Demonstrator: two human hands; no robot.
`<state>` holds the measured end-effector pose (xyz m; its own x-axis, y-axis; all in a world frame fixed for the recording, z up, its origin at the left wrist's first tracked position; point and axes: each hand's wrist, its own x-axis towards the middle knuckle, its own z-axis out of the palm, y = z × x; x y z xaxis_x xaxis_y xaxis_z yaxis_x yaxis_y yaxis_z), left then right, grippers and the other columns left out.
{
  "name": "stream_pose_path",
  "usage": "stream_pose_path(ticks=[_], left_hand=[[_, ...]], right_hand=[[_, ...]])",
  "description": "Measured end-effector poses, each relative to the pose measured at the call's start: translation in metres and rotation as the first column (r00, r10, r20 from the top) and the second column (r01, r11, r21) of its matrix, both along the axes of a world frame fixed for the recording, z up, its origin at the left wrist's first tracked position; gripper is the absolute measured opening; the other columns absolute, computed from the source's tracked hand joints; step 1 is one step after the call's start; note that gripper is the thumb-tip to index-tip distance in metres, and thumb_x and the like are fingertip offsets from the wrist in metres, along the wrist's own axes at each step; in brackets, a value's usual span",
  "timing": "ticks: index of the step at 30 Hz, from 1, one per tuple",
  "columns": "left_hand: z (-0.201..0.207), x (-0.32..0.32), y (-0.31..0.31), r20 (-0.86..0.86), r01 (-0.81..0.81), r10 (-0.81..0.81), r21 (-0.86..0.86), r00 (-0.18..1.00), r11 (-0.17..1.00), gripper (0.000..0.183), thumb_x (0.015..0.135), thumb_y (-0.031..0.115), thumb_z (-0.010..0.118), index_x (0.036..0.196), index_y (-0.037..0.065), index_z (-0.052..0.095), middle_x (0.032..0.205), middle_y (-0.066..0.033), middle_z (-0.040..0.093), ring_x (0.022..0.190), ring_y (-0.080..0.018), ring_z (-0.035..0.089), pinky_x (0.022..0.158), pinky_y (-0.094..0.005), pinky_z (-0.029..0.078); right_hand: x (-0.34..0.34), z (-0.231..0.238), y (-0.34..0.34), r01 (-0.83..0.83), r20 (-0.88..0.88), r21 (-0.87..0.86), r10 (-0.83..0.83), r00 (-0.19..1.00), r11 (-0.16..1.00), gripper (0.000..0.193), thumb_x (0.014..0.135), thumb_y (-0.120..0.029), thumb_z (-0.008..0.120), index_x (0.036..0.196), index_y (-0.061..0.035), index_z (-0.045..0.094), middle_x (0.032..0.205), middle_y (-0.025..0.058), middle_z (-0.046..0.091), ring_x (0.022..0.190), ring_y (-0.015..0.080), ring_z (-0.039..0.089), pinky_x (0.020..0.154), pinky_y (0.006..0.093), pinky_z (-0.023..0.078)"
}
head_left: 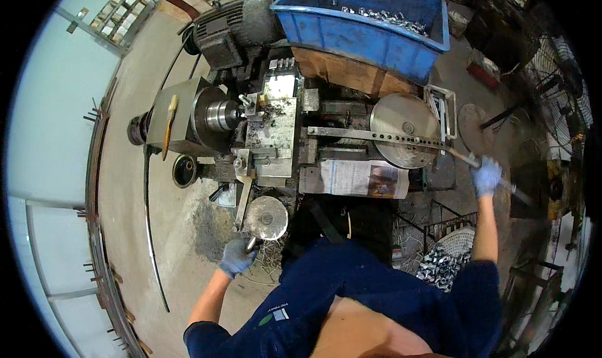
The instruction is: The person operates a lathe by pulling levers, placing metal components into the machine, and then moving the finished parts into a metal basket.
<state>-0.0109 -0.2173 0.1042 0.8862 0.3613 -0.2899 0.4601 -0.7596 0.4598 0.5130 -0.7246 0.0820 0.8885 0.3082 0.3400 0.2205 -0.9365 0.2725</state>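
Observation:
A small machine like a lathe stands before me, with a round steel chuck (222,116) at its left and a flat cross slide (274,132) in the middle. My left hand (238,258), in a grey-blue glove, is closed round the short handle (252,244) below a round metal disc (266,218). At the right, my gloved right hand (486,176) grips a long metal lever rod (465,158). That rod runs to a flat bar with a row of holes (351,133), which crosses a large round plate (401,116). Any workpiece in the chuck is too small to make out.
A blue bin (357,38) of small metal parts sits on a carton behind the machine. Newspaper (357,177) lies along the near side. A brush (169,127) rests on the headstock. More metal parts (442,267) fill a basket at lower right. A motor (232,33) stands behind left.

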Motion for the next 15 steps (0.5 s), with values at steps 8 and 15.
stream_pose_path(ticks=[8, 15], left_hand=[[0.040, 0.027, 0.025, -0.416, -0.054, -0.181, -0.494, 0.891, 0.868, 0.043, 0.081, 0.036, 0.064, 0.109, 0.004, 0.060, 0.100, -0.0110, 0.064, 0.090, -0.0241, 0.060, 0.077, -0.0360, 0.046], [-0.071, -0.023, 0.185, -0.054, -0.453, 0.458, 0.077, 0.887, 0.888, 0.063, 0.078, 0.051, 0.059, 0.113, -0.002, 0.056, 0.101, -0.0178, 0.064, 0.094, -0.0323, 0.061, 0.082, -0.0385, 0.046]], right_hand=[[0.096, 0.016, 0.090, 0.157, -0.095, -0.023, -0.158, 0.983, 0.987, 0.063, 0.077, -0.044, 0.057, 0.129, -0.0096, 0.046, 0.136, 0.0082, 0.043, 0.129, 0.0289, 0.032, 0.107, 0.0479, 0.021], [-0.032, -0.014, 0.091, -0.132, -0.022, 0.279, 0.144, 0.989, 0.951, 0.067, 0.075, -0.049, 0.063, 0.116, 0.0038, 0.052, 0.125, 0.0222, 0.050, 0.120, 0.0368, 0.043, 0.106, 0.0444, 0.025]])
